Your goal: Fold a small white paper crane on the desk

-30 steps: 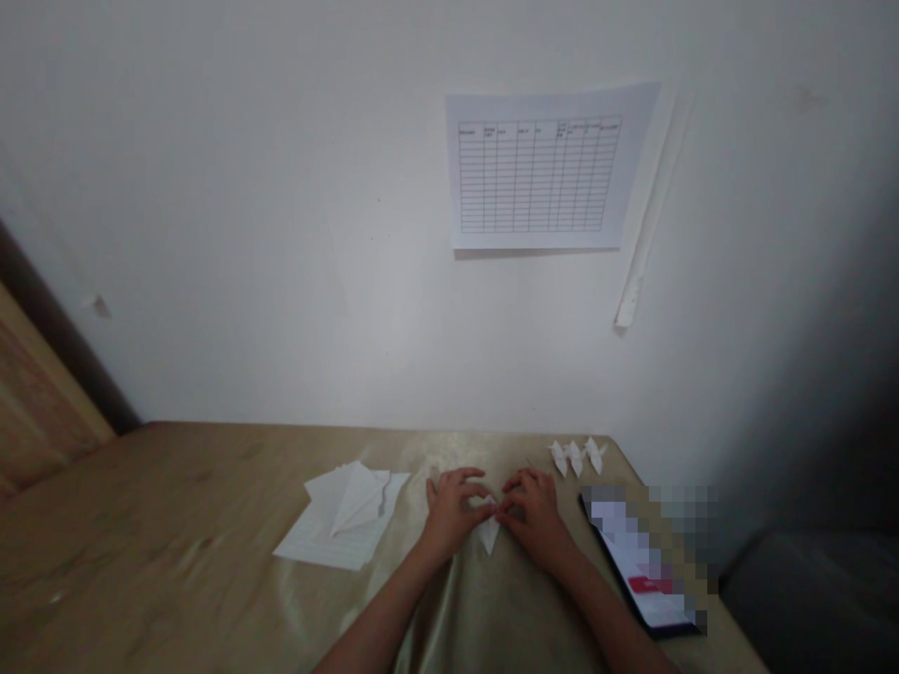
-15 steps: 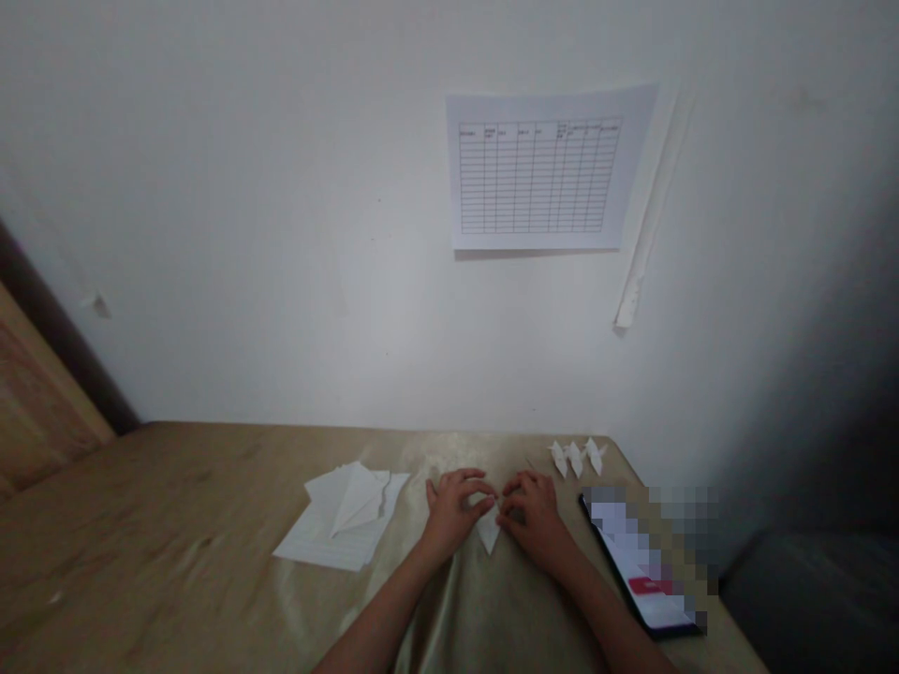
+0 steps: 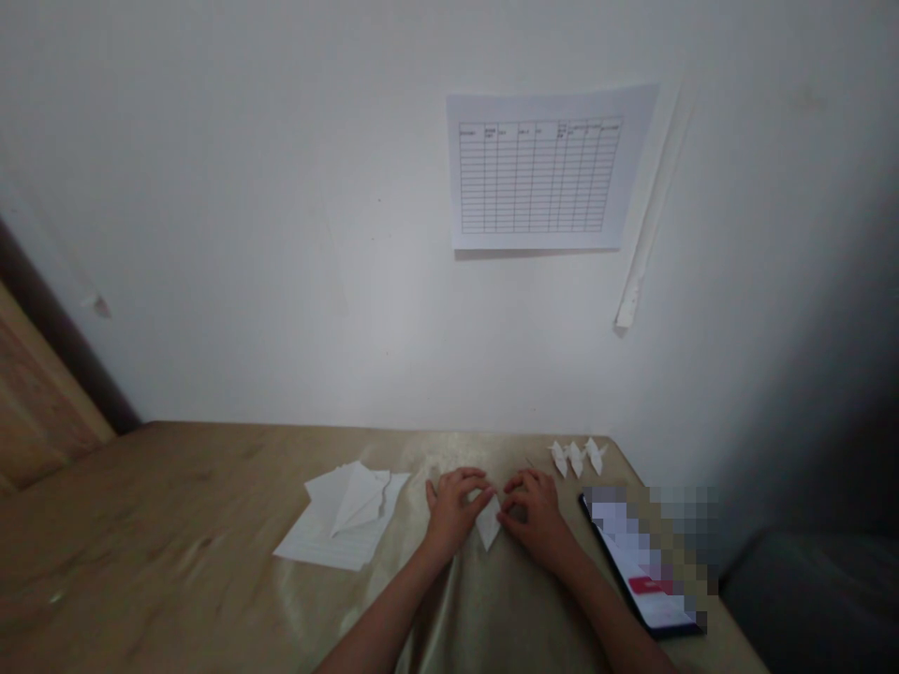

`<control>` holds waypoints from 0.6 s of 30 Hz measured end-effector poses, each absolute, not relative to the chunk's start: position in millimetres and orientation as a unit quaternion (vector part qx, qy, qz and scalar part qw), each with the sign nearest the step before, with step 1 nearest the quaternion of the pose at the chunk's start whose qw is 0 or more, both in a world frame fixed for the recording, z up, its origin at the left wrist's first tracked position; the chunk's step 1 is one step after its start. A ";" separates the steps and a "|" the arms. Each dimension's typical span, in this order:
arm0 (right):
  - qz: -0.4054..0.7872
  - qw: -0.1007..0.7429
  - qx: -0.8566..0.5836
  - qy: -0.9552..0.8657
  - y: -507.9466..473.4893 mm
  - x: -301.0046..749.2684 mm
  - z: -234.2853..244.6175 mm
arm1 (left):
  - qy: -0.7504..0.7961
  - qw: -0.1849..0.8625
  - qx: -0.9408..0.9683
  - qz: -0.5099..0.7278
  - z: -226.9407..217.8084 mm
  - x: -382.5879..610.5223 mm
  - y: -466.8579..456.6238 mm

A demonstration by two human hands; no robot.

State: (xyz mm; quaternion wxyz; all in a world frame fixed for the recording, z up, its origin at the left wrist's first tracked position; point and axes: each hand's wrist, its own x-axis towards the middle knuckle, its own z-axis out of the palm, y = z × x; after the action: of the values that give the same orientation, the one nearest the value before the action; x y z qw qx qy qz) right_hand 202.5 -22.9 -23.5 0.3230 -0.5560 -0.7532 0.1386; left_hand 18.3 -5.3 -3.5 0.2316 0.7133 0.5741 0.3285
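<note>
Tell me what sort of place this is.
Perhaps a home room or small workroom: a shiny gold cloth-covered table stands by a marked white wall bearing a white rectangular paper chart.

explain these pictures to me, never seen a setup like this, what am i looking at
There is no machine here: a person works with two bare hands, seen from one camera worn on the head, looking forward and down.

The left hand and right hand have their fingers at a small folded paper; how firmly either grips it, I can't tell.

On the shiny tablecloth, white sheets lie to the left. To the right are three small origami figures and a touchscreen device, partly pixelated. A printed table hangs on the wall behind.
</note>
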 end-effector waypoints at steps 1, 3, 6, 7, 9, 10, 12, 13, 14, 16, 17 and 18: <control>0.137 0.324 -0.556 -0.753 -22.8 202.9 -23.8 | 0.574 0.231 0.714 0.328 -2.8 17.7 -5.3; 0.137 0.326 -0.556 -0.752 -22.4 203.3 -24.7 | 0.569 0.231 0.719 0.325 -1.2 16.4 -5.4; 0.141 0.332 -0.554 -0.750 -21.1 203.7 -26.6 | 0.562 0.240 0.726 0.314 0.6 15.1 -6.3; 0.142 0.335 -0.552 -0.750 -20.6 203.7 -27.2 | 0.562 0.244 0.726 0.312 0.7 15.1 -6.6; 0.141 0.337 -0.548 -0.752 -19.8 203.8 -28.3 | 0.566 0.246 0.721 0.315 0.2 15.4 -6.7; 0.139 0.338 -0.547 -0.753 -19.6 203.7 -28.9 | 0.567 0.247 0.718 0.320 -0.4 15.7 -6.6; 0.137 0.337 -0.545 -0.755 -19.2 203.4 -29.8 | 0.567 0.246 0.714 0.330 -1.7 16.4 -6.3; 0.137 0.337 -0.544 -0.756 -19.1 203.1 -30.1 | 0.567 0.247 0.712 0.332 -2.2 16.6 -6.1; 0.138 0.337 -0.543 -0.756 -19.1 202.9 -30.3 | 0.567 0.247 0.712 0.334 -2.7 16.9 -5.9; 0.139 0.338 -0.543 -0.756 -19.3 202.3 -30.0 | 0.567 0.246 0.711 0.334 -3.3 17.5 -5.7; 0.140 0.338 -0.543 -0.756 -19.5 202.1 -29.4 | 0.568 0.244 0.712 0.333 -3.4 17.9 -5.7; 0.140 0.337 -0.543 -0.756 -19.8 201.9 -28.7 | 0.568 0.243 0.713 0.331 -3.6 18.3 -5.6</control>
State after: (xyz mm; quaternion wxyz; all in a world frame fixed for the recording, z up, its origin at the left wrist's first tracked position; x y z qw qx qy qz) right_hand 201.9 -19.8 -28.7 0.3373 -0.5431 -0.7560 0.1402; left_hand 18.3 -5.6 -3.6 0.2431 0.7129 0.5684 0.3310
